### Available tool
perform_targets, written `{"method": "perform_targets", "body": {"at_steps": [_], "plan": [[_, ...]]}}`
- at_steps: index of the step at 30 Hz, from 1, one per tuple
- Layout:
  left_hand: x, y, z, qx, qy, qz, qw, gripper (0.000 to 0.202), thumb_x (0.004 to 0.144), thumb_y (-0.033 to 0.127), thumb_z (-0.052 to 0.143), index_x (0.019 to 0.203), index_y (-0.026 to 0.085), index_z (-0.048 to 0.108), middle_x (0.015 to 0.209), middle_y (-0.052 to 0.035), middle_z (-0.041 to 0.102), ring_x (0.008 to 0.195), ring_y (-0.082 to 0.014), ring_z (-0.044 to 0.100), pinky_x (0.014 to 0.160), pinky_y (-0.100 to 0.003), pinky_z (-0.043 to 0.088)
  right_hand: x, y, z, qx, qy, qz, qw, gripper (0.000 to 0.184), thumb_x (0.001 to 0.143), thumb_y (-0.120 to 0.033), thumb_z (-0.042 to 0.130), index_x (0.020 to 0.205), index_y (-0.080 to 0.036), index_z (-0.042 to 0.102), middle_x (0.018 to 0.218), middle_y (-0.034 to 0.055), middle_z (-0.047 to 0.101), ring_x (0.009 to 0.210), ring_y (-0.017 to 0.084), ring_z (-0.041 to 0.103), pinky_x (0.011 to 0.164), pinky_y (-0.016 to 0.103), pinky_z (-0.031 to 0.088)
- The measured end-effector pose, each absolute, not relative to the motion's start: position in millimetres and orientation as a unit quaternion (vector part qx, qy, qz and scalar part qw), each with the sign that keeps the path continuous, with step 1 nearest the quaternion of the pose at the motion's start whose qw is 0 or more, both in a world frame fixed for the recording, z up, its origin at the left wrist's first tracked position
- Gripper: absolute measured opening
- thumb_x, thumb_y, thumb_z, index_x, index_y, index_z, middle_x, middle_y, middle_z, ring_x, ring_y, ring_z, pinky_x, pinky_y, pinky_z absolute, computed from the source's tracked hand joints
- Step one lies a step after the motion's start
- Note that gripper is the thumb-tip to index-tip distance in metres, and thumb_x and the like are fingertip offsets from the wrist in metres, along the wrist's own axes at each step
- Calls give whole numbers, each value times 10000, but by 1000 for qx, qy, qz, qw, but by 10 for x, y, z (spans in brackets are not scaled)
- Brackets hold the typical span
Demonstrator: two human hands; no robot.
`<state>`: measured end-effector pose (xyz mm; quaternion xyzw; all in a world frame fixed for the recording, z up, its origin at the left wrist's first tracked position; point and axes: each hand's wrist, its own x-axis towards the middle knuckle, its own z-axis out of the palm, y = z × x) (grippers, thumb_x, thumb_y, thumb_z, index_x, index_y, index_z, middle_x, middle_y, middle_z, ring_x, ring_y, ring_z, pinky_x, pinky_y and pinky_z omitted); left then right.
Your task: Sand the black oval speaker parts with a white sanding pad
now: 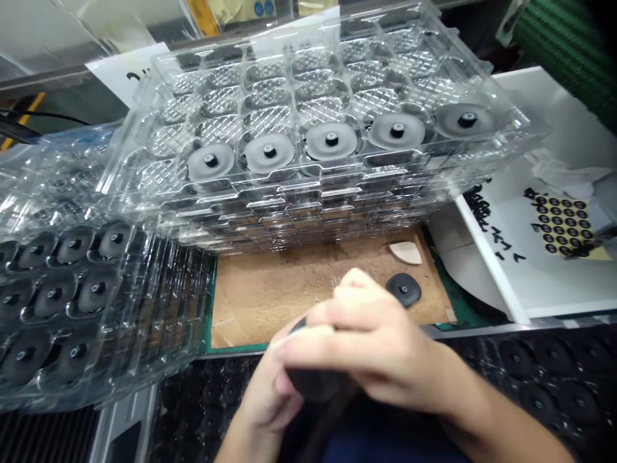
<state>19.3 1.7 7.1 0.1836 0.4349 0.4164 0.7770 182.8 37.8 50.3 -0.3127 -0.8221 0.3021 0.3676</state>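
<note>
Low in the middle of the head view, both my hands are closed around a black rounded part (315, 384). My left hand (270, 392) grips it from the left and below. The fingers of my right hand (371, 334) are bent over its top, hiding much of it and blurred by motion. Beyond my right hand, a black rounded disc with a central stub (403, 290) lies on the brown cardboard (270, 289). Near it sits a small pale curved piece (405, 253).
Stacked clear plastic trays (299, 193) stand ahead; the top one carries several black discs in its front row. More filled trays (62, 302) are at left. At right, a white bin (554, 283) contains small black bits and a sheet of round black stickers (563, 225).
</note>
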Motion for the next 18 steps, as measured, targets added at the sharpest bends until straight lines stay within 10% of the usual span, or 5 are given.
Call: {"method": "perform_targets", "body": {"at_steps": [10, 18], "plan": [[-2, 79, 91, 141, 352, 430, 819, 513, 621, 274, 808, 1107, 292, 643, 1132, -17, 695, 998, -207, 655, 892, -290, 487, 2043, -64, -10, -344, -454, 759, 315, 247, 817, -391, 629, 889, -187, 749, 766, 31, 709, 609, 116, 587, 521, 204, 402], [74, 41, 15, 133, 354, 440, 815, 585, 602, 355, 810, 1152, 259, 633, 1144, -48, 689, 1009, -222, 646, 885, -285, 498, 1845, 60, 328, -508, -533, 506, 449, 191, 886, -271, 567, 1042, -266, 678, 984, 14, 713, 846, 154, 646, 704, 238, 480]]}}
